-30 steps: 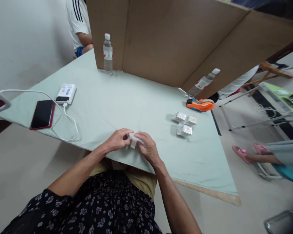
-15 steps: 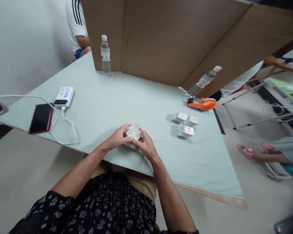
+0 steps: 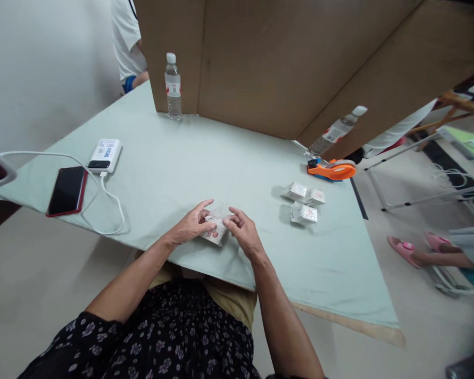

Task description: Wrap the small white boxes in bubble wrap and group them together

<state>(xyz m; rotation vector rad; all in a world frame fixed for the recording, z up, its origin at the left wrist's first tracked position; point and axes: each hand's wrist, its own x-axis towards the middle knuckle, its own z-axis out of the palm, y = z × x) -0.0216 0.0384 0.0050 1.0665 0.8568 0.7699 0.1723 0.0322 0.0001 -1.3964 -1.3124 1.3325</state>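
Observation:
Near the table's front edge lies a small white box with reddish print, in clear plastic wrap that stands up loosely at its far side. My left hand grips it from the left, its thumb on top and the fingers behind. On the other side is my right hand, fingers apart, the thumb at the edge of the wrap; whether it touches the film I cannot tell. Off to the right sit more wrapped boxes: one in front, one behind it and one at the right.
An orange tape dispenser and a leaning water bottle are at the far right. Another bottle stands by the cardboard screen. At left lie a phone and a cabled power bank. Other people sit beyond the table.
My right hand has loosened and drawn slightly away from the box. The printed face of the box now shows. The view has shifted a little.

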